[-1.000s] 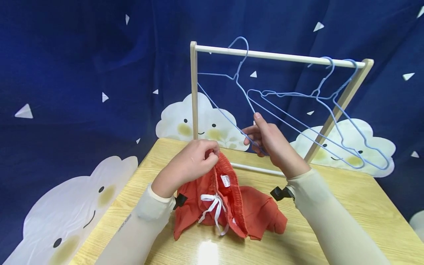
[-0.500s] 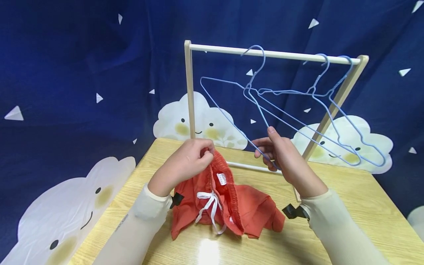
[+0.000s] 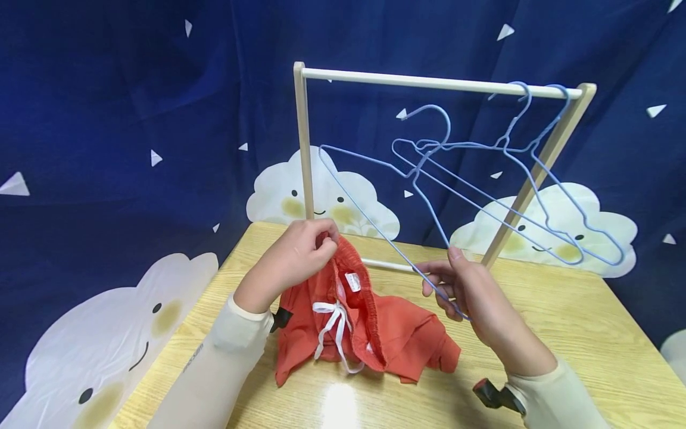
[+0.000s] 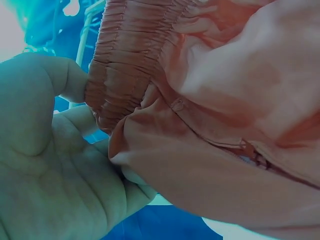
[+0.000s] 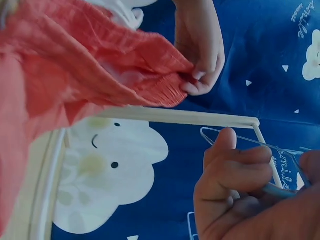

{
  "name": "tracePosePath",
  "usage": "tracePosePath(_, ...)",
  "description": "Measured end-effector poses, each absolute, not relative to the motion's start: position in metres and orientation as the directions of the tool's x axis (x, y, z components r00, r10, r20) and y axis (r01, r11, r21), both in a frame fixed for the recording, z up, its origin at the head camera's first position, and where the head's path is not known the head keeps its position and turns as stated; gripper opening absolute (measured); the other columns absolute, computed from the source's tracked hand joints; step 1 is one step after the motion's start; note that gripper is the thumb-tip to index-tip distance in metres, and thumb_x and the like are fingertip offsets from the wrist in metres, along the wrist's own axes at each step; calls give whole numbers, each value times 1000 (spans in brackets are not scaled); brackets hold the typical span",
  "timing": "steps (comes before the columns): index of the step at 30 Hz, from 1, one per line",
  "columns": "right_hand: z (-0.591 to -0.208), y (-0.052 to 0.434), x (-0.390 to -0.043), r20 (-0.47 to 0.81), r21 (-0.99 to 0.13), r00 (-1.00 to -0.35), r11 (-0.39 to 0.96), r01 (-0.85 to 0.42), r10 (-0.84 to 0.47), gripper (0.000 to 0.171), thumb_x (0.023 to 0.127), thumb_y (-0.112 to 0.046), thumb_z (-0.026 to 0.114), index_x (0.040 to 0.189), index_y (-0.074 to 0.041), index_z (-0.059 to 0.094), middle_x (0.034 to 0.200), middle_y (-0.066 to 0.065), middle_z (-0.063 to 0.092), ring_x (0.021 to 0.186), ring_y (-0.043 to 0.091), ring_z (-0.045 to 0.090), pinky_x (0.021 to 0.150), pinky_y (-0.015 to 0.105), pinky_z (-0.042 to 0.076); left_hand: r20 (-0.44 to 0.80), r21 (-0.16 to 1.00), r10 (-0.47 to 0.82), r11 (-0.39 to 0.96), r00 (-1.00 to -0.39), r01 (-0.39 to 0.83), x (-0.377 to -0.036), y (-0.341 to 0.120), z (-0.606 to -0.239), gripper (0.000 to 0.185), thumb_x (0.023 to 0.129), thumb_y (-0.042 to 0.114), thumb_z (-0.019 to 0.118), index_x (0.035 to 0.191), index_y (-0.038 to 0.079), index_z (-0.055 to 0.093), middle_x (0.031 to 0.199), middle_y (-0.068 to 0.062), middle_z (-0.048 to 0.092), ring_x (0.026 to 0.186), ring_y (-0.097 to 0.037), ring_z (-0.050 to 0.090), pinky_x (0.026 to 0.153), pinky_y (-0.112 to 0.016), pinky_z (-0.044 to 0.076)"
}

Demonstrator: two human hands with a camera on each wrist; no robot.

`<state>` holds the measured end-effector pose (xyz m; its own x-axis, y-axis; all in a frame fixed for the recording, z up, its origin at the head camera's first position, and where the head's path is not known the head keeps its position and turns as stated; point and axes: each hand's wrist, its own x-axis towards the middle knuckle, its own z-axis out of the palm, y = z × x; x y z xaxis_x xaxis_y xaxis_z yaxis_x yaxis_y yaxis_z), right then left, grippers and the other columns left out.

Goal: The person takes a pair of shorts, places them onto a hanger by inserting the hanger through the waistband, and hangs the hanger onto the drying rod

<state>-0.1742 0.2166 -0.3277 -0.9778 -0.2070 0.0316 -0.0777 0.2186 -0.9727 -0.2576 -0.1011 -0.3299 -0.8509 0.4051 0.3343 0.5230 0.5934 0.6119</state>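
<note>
Head view: the left hand [image 3: 292, 253] pinches the pants [image 3: 404, 330] by their 11 o'clock edge, the rest slumped on the counter [image 3: 568, 333]; the hanger [image 3: 415, 171], off the rail [image 3: 396, 79], is gripped near its 5 o'clock corner by the right hand [image 3: 479, 298]; held only there, it might swing or slip

The person's left sleeve [image 3: 206, 366] is close-fitting and cream, with a slight bulge near its cuff [image 3: 249, 316] and small dark lettering [image 3: 193, 358] — too blurred to read — along its outer side. A small black wrist camera [image 3: 280, 320] juts from the inner side. The right sleeve [image 3: 557, 396] matches in colour; its black, blocky camera [image 3: 495, 395] has a reddish end. Left hand [image 3: 300, 247] and right hand [image 3: 476, 292] are bare.
</note>
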Motion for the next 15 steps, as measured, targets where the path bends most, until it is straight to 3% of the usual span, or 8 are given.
tracePosePath(6, -348, 227, -153, 78, -979, -967, 167, -120, -241, 67, 120, -44, 24, 123, 0, 74, 85, 6, 71, 55, 11, 51, 41, 34, 36, 333, 616, 379, 607, -864, 503, -260, -104, -330, 16, 99, 13, 54, 97, 17, 69, 74, -1, 59, 62, -18, 53, 61, -37, 48)
tracePosePath(12, -367, 241, -131, 103, -972, -960, 176, -152, -260, 63, 121, -34, 21, 124, -2, 75, 84, 4, 70, 53, 16, 49, 40, 39, 33, 338, 609, 364, 619, -868, 496, -264, -106, -330, 14, 100, 14, 54, 99, 17, 68, 74, -1, 58, 65, -20, 54, 64, -38, 49)
tracePosePath(15, -375, 248, -120, 94, -968, -960, 200, -150, -265, 63, 121, -32, 18, 124, -9, 77, 83, 3, 70, 53, 20, 48, 41, 37, 37, 343, 602, 355, 628, -870, 493, -266, -107, -332, 11, 101, 16, 56, 100, 17, 67, 75, -1, 58, 67, -20, 55, 66, -38, 50)
